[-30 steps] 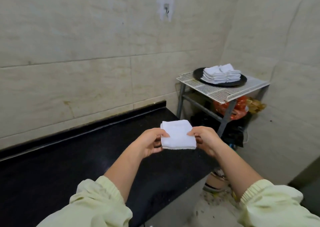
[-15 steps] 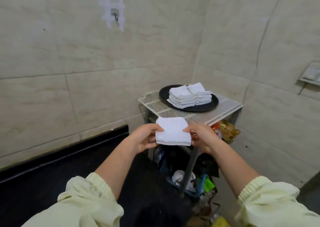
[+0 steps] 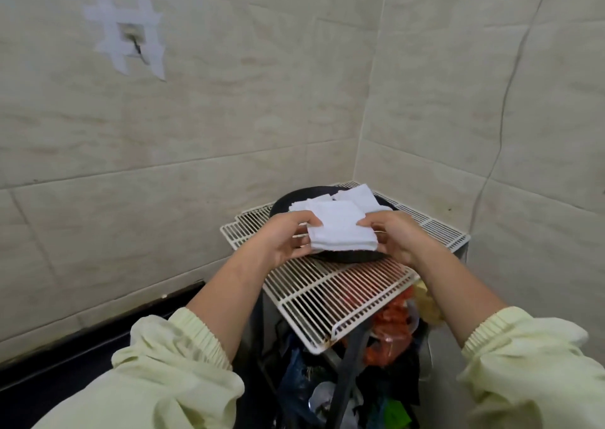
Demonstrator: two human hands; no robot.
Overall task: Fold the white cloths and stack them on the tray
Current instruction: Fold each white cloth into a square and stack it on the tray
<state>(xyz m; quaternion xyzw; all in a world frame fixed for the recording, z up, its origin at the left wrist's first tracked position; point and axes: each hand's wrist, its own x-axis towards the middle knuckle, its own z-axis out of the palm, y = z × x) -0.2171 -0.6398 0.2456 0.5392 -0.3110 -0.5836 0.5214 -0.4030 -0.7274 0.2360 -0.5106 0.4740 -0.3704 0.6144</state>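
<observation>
A folded white cloth [image 3: 337,229] is held in the air over the near half of the round black tray [image 3: 281,203]; whether it touches what lies under it cannot be told. The left hand [image 3: 283,237] pinches its edge at 9 o'clock, thumb on top and fingers curled beneath. The right hand [image 3: 397,237] pinches the edge at 3 o'clock in the same way. At 12 o'clock from the cloth, the tray carries a stack [image 3: 358,196] of folded white cloths, partly hidden behind the held one. The tray sits on a white wire rack [image 3: 327,294] in the corner of the tiled walls. Below the rack, at 6 o'clock, lies a heap of clutter with an orange bag [image 3: 389,322] in it. A black counter [image 3: 65,360] runs off at 8 o'clock. High on the wall at 10 o'clock, a hook [image 3: 136,44] is fixed under crossed strips of white tape. Pale yellow sleeves [image 3: 170,363] are pushed up both forearms.
</observation>
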